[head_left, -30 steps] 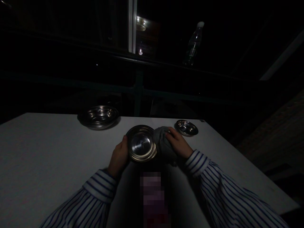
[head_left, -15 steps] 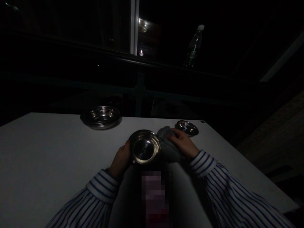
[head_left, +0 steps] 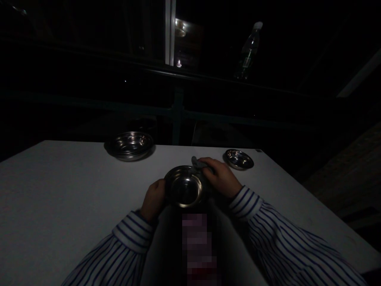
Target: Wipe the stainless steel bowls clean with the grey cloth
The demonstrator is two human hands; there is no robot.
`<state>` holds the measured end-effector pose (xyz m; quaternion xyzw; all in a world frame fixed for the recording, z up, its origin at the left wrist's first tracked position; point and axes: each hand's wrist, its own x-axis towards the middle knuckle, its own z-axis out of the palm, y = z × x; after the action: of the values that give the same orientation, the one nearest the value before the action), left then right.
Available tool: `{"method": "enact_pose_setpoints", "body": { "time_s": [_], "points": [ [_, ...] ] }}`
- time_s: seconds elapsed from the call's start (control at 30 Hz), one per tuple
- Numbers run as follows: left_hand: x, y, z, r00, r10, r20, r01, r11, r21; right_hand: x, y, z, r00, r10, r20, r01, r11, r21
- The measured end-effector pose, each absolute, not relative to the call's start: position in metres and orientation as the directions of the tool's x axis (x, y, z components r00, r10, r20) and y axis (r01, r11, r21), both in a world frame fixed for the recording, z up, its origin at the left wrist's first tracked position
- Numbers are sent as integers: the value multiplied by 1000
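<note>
A shiny metal bowl (head_left: 186,190) is held up near the table's front edge, its inside facing me. My left hand (head_left: 154,197) grips its left rim, with the fingertips hidden behind it. At the upper right rim, my right hand (head_left: 219,174) is closed on a grey cloth (head_left: 197,163), which it presses against the bowl. Most of the cloth is covered by the hand or lost in shadow. Both of my sleeves are white with dark blue stripes.
On the white table (head_left: 89,190), a stack of metal bowls (head_left: 129,147) stands at the back left. A single metal bowl (head_left: 239,159) is at the back right. Beyond the table, a plastic bottle (head_left: 249,53) with a white cap stands on a dark ledge. The room is very dim.
My right hand has moved left with the cloth, from beside the bowl onto its upper right rim. My left hand keeps its grip. The view has shifted slightly.
</note>
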<state>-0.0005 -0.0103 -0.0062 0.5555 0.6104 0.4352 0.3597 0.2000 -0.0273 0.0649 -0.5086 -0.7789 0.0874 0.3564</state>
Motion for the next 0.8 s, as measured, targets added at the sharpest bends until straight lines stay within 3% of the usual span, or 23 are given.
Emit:
{"method": "enact_pose_setpoints", "body": {
  "time_s": [0.17, 0.33, 0.43, 0.5, 0.63, 0.8],
  "points": [
    [0, -9, -7, -112, 994, -14, 114, 27, 993, 189, -28, 62, -495, 733, 467, 769, 619, -157],
    [1, -9, -7, -102, 995, 8, 127, 5, 992, 180, -29, 62, -564, 666, 489, 787, 612, 75],
    [2, -8, -10, -23, 999, 25, 113, -23, 993, 174, -28, 60, -598, 696, 398, 797, 572, 195],
    [3, -8, -11, -19, 999, 47, 118, -44, 992, 169, -26, 56, -592, 769, 240, 805, 550, 221],
    [3, -10, -10, -56, 997, 56, 125, -49, 991, 161, -20, 46, -510, 860, -33, 850, 509, 139],
    [5, -12, -11, -129, 992, -4, 144, 22, 989, 157, -16, 44, -471, 881, -35, 869, 471, 154]
  ]
}}
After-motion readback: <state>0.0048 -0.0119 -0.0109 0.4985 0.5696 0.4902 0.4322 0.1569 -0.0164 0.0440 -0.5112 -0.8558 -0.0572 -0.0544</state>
